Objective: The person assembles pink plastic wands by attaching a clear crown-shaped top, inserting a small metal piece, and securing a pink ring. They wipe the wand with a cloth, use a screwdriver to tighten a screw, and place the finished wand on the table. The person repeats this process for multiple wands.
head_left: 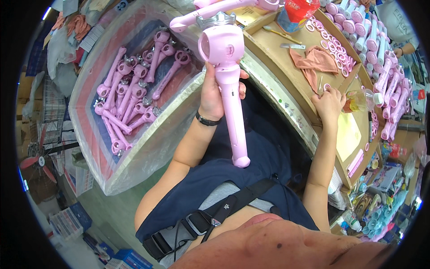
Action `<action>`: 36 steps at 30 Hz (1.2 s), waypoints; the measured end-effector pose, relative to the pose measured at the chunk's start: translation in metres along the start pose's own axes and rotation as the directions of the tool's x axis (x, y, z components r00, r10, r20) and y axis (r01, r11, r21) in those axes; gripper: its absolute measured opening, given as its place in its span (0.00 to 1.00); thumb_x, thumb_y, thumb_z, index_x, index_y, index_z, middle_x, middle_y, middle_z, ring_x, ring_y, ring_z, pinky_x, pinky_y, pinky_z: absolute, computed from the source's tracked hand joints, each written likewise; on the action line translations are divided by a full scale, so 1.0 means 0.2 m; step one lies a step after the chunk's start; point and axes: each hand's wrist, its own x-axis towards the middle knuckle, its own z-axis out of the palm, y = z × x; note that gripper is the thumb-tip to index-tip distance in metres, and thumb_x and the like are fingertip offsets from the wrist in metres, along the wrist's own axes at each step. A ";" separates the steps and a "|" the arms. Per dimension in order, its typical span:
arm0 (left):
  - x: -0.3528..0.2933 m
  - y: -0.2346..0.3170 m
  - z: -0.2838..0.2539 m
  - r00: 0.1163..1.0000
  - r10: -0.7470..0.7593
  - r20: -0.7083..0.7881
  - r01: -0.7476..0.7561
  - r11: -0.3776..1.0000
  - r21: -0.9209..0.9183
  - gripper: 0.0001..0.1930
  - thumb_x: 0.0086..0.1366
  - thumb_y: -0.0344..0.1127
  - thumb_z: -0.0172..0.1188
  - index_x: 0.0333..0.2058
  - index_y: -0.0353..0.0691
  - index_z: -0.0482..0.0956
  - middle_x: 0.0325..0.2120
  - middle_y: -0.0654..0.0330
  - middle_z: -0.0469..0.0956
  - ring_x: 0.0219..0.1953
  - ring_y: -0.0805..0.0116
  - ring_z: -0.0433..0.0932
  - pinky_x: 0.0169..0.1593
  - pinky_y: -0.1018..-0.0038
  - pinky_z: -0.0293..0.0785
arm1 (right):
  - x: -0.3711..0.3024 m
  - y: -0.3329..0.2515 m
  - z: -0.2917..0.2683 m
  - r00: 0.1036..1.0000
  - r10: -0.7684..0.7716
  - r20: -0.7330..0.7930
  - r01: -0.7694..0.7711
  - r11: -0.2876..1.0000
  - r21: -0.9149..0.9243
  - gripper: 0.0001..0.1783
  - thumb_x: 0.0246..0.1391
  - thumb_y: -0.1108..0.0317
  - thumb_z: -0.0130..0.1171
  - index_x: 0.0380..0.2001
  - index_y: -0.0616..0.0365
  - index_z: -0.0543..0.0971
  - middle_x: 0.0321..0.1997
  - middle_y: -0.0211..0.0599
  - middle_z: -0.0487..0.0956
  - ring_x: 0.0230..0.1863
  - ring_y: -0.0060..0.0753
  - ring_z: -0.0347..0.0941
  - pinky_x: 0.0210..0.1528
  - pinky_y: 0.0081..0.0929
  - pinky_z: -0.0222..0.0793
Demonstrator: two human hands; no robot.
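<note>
A long, smooth, pink plastic wand (pixel 231 101) is held upright, well above the lap, by the left hand (pixel 212 94), with its fingers wrapped around the neck. The wand's head is round and fat like a cup, and it is topped by a shiny silver crown (pixel 217 19) with points. The handle is shaped like a thin tube with a round knob at the end.

The right hand (pixel 330 106) is placed in a flat brown cardboard tray (pixel 274 47), with its fingers bent down near a small pink ring. Whether anything is pinched there cannot be told.

In the tray, many shiny round pink plastic rings (pixel 344 59) are heaped up. Beside them, a soft, crumpled, peach-coloured cloth (pixel 313 62) can be seen. A see-through bottle with a white cap (pixel 363 100) is tipped on its side by the right hand, and a flat sheet of yellow paper (pixel 348 134) is set below it.

On the left, a jumble of pink wands (pixel 127 96) is kept in a big striped box (pixel 179 101), lined with thin, wrinkly, clear plastic. More pink sticks (pixel 394 96) are piled up at the far right.
</note>
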 end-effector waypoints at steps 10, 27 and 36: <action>-0.04 0.02 0.06 0.999 0.039 -0.035 -0.032 0.984 0.178 0.34 0.69 0.61 0.29 0.50 0.34 0.67 0.38 0.51 0.77 0.34 0.62 0.80 0.37 0.67 0.79 | -0.30 -0.28 -0.54 0.964 -0.043 -0.262 0.252 0.451 0.856 0.07 0.47 0.77 0.60 0.32 0.61 0.77 0.24 0.36 0.76 0.23 0.29 0.72 0.26 0.21 0.68; -0.09 0.03 0.14 0.963 0.267 0.018 -0.253 0.884 0.393 0.27 0.63 0.43 0.58 0.53 0.44 0.54 0.38 0.55 0.71 0.30 0.68 0.76 0.34 0.70 0.77 | -0.29 -0.47 -0.77 0.693 -0.440 -0.572 0.711 0.551 0.437 0.14 0.41 0.69 0.68 0.33 0.56 0.77 0.19 0.32 0.68 0.18 0.32 0.67 0.18 0.27 0.61; -0.11 0.05 0.16 0.906 0.414 0.090 -0.328 0.550 0.768 0.37 0.50 0.27 0.71 0.51 0.36 0.53 0.48 0.55 0.64 0.50 0.70 0.68 0.52 0.73 0.66 | -0.30 -0.50 -0.69 0.723 -0.411 -0.555 0.681 0.556 0.476 0.11 0.44 0.68 0.65 0.33 0.56 0.77 0.19 0.33 0.69 0.18 0.33 0.69 0.19 0.28 0.63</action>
